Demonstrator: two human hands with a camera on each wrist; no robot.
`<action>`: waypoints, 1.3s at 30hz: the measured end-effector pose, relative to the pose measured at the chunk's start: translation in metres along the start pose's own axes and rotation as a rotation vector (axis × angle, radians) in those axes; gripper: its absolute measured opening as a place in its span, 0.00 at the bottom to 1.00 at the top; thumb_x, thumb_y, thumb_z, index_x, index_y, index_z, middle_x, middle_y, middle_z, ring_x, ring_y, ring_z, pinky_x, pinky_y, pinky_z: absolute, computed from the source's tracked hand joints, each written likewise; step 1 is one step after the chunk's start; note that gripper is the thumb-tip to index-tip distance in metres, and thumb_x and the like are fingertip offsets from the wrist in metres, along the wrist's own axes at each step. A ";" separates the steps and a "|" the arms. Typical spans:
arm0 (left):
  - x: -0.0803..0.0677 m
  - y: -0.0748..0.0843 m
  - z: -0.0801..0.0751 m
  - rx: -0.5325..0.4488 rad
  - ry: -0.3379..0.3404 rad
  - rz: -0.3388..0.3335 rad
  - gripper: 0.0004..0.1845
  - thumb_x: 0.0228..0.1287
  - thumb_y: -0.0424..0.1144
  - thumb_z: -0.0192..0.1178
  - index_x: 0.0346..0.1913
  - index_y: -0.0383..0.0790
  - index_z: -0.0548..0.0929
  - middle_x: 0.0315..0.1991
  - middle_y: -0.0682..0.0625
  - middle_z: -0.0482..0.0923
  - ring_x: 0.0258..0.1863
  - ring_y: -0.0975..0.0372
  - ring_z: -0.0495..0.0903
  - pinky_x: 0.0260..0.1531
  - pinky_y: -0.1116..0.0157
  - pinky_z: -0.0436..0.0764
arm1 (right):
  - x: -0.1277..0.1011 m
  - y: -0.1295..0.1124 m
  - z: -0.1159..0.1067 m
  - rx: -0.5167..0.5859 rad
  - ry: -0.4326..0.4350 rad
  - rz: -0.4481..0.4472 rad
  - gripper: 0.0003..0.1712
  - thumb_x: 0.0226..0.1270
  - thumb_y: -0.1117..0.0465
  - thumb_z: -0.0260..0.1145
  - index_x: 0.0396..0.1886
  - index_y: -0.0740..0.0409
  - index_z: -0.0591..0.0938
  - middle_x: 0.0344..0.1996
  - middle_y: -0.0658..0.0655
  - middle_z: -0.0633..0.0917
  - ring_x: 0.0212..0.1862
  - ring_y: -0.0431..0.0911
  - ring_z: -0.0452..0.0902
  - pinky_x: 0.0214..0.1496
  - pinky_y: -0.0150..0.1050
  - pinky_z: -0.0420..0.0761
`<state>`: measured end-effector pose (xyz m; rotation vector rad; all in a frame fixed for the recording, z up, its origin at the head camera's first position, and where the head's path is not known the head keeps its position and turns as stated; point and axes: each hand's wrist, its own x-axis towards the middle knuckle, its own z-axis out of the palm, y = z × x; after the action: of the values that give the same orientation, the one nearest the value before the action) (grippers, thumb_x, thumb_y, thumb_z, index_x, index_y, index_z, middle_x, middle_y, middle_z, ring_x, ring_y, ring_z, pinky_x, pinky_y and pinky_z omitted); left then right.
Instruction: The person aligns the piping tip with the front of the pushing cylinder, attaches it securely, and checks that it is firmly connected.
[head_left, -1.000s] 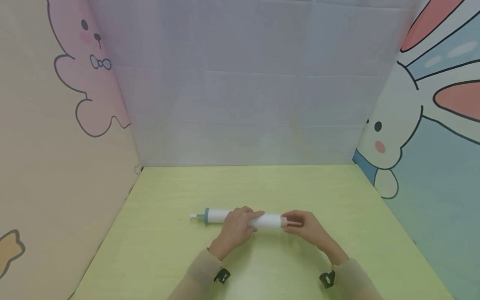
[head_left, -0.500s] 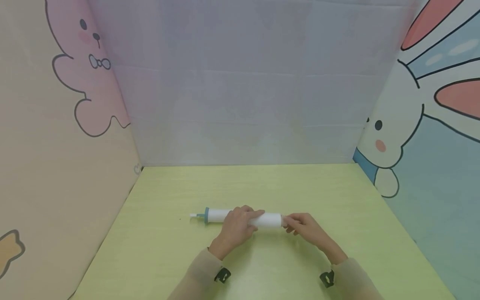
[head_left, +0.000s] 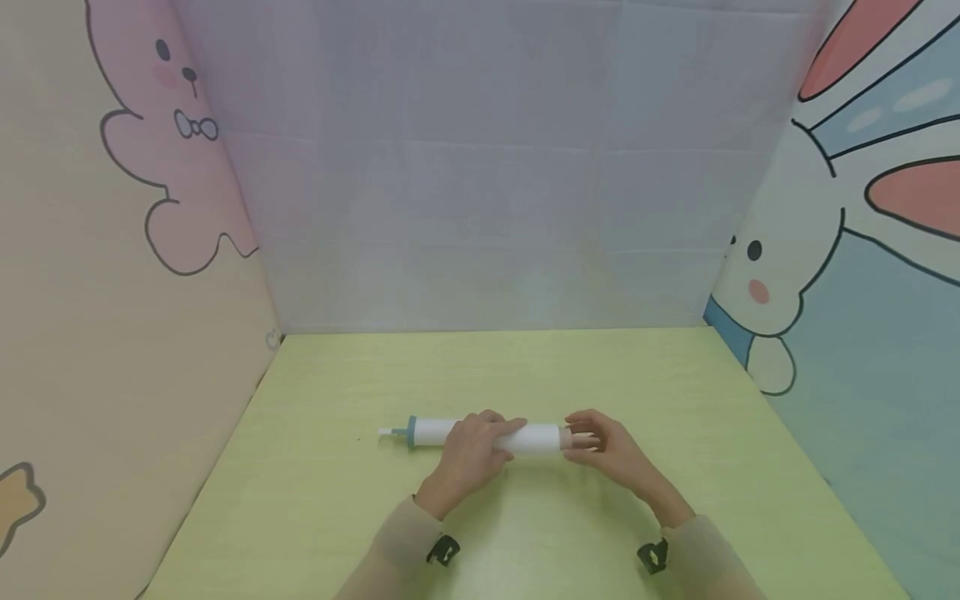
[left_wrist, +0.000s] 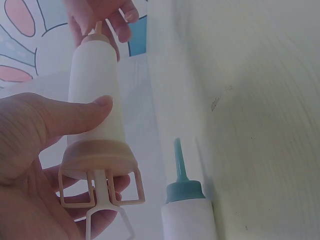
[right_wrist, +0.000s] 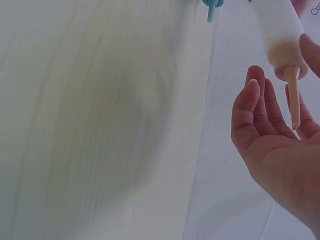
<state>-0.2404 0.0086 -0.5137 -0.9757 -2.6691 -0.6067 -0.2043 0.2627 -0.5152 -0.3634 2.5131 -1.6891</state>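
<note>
Item: two white syringe-like tubes, lying end to end across my green table [head_left: 337, 500], long axes running left to right in front of me.

Tube with peach nozzle [head_left: 536, 439]: held in my left hand [head_left: 468, 454], thumb and fingers curled round its barrel. In the left wrist view the thumb lies across the white body [left_wrist: 95, 90], and the peach flange and plunger frame [left_wrist: 102, 190] sit down by my palm. The nozzle end points toward my right side.

Peach nozzle [right_wrist: 294, 97]: tapered tip, sticking out of the barrel's right end. My right hand [head_left: 603, 446] is at this end, nearer to it than the left. In the right wrist view the fingers [right_wrist: 250, 110] stand straight and relaxed, palm cupped just beside the tip; whether any finger touches it I cannot tell, as the thumb side is mostly out of frame.

Tube with teal cap [head_left: 423, 432]: lying on the table to my left, teal nozzle [left_wrist: 179, 160] pointing left, away from both hands. Not gripped.

Surround: lilac back panel [head_left: 480, 167], rabbit cartoon panels at both sides.
</note>
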 end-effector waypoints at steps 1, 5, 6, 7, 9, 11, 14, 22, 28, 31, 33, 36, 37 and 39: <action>0.000 0.000 0.000 0.000 0.009 0.006 0.27 0.48 0.42 0.71 0.56 0.57 0.80 0.43 0.51 0.82 0.38 0.56 0.80 0.35 0.60 0.78 | 0.000 0.000 0.000 0.007 -0.009 -0.024 0.27 0.59 0.60 0.68 0.56 0.63 0.71 0.51 0.67 0.78 0.50 0.59 0.79 0.45 0.39 0.81; -0.001 -0.001 -0.001 -0.004 0.022 0.015 0.27 0.48 0.42 0.72 0.55 0.56 0.80 0.43 0.51 0.82 0.37 0.56 0.80 0.34 0.60 0.78 | 0.001 0.001 0.000 -0.006 -0.027 -0.072 0.22 0.59 0.62 0.68 0.52 0.63 0.74 0.50 0.66 0.78 0.50 0.61 0.77 0.46 0.38 0.81; -0.001 0.000 -0.001 -0.005 0.018 0.012 0.27 0.48 0.42 0.72 0.56 0.57 0.80 0.43 0.51 0.82 0.37 0.56 0.80 0.35 0.60 0.78 | 0.001 0.001 0.000 -0.016 -0.030 -0.071 0.21 0.60 0.62 0.67 0.52 0.62 0.75 0.49 0.65 0.79 0.51 0.61 0.77 0.46 0.38 0.81; -0.001 0.000 -0.001 -0.004 0.015 0.009 0.27 0.48 0.42 0.72 0.56 0.57 0.80 0.43 0.51 0.82 0.37 0.56 0.80 0.35 0.60 0.78 | 0.001 0.002 -0.001 -0.024 -0.030 -0.064 0.19 0.61 0.62 0.66 0.51 0.61 0.75 0.49 0.64 0.79 0.51 0.61 0.77 0.46 0.39 0.81; 0.000 0.000 -0.002 -0.006 0.011 0.004 0.27 0.49 0.42 0.71 0.56 0.57 0.80 0.43 0.52 0.82 0.38 0.57 0.79 0.35 0.61 0.77 | 0.001 0.002 -0.001 -0.041 -0.027 -0.051 0.18 0.63 0.61 0.65 0.51 0.62 0.76 0.50 0.65 0.79 0.52 0.61 0.77 0.46 0.40 0.81; 0.000 0.000 -0.002 -0.010 0.010 0.001 0.28 0.49 0.41 0.71 0.56 0.58 0.80 0.44 0.52 0.82 0.38 0.57 0.79 0.35 0.61 0.77 | 0.002 0.002 -0.002 -0.051 -0.023 -0.027 0.18 0.64 0.60 0.63 0.51 0.62 0.77 0.50 0.65 0.80 0.52 0.61 0.77 0.46 0.41 0.81; 0.001 0.000 -0.002 -0.006 0.005 0.002 0.27 0.50 0.41 0.71 0.57 0.58 0.79 0.45 0.52 0.82 0.39 0.56 0.79 0.36 0.61 0.77 | 0.002 0.003 -0.003 -0.062 -0.027 0.012 0.18 0.66 0.57 0.62 0.51 0.63 0.78 0.49 0.64 0.81 0.50 0.61 0.79 0.44 0.44 0.81; -0.001 0.000 -0.005 -0.005 0.002 -0.001 0.27 0.49 0.42 0.71 0.57 0.58 0.79 0.45 0.52 0.82 0.40 0.56 0.79 0.36 0.59 0.77 | 0.003 -0.001 -0.002 -0.114 -0.030 0.057 0.19 0.67 0.53 0.61 0.47 0.64 0.81 0.41 0.61 0.84 0.41 0.59 0.81 0.39 0.47 0.80; 0.000 0.000 -0.005 -0.003 -0.009 -0.005 0.28 0.50 0.42 0.70 0.57 0.58 0.79 0.45 0.52 0.82 0.40 0.56 0.79 0.37 0.60 0.77 | 0.002 -0.002 0.000 -0.099 0.035 0.003 0.18 0.63 0.55 0.64 0.47 0.64 0.80 0.43 0.61 0.84 0.43 0.55 0.81 0.42 0.42 0.82; 0.000 0.001 -0.006 0.000 -0.012 -0.005 0.28 0.50 0.42 0.70 0.57 0.58 0.79 0.45 0.52 0.81 0.39 0.56 0.79 0.36 0.61 0.76 | 0.002 -0.002 0.000 -0.056 0.068 -0.028 0.22 0.57 0.59 0.70 0.49 0.65 0.77 0.47 0.63 0.81 0.48 0.55 0.80 0.45 0.39 0.81; 0.001 0.001 -0.007 0.003 -0.014 -0.006 0.27 0.50 0.42 0.70 0.57 0.58 0.79 0.45 0.52 0.81 0.39 0.56 0.79 0.36 0.61 0.77 | 0.002 -0.004 0.000 -0.034 0.066 -0.040 0.26 0.54 0.61 0.72 0.51 0.66 0.76 0.49 0.64 0.79 0.50 0.57 0.79 0.47 0.39 0.81; 0.001 0.002 -0.008 0.009 -0.016 -0.009 0.28 0.50 0.42 0.70 0.57 0.59 0.79 0.45 0.52 0.81 0.39 0.56 0.79 0.36 0.60 0.77 | 0.002 -0.006 0.000 -0.008 0.039 -0.066 0.26 0.53 0.66 0.72 0.52 0.66 0.75 0.50 0.66 0.78 0.52 0.60 0.77 0.48 0.42 0.80; 0.001 0.002 -0.008 0.012 -0.016 -0.009 0.28 0.50 0.42 0.70 0.57 0.59 0.79 0.45 0.52 0.81 0.39 0.56 0.79 0.36 0.60 0.77 | 0.002 -0.007 0.000 -0.001 0.031 -0.071 0.26 0.52 0.67 0.71 0.52 0.67 0.75 0.50 0.67 0.78 0.52 0.61 0.76 0.49 0.44 0.80; 0.001 0.003 -0.008 0.014 -0.015 -0.009 0.27 0.51 0.42 0.70 0.57 0.59 0.79 0.45 0.52 0.81 0.39 0.56 0.79 0.36 0.60 0.77 | 0.002 -0.013 0.000 0.007 0.016 -0.083 0.24 0.53 0.71 0.70 0.51 0.69 0.75 0.50 0.69 0.77 0.52 0.64 0.75 0.49 0.46 0.79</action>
<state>-0.2387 0.0070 -0.5055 -0.9693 -2.6885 -0.5846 -0.2039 0.2576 -0.5034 -0.4618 2.5363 -1.7367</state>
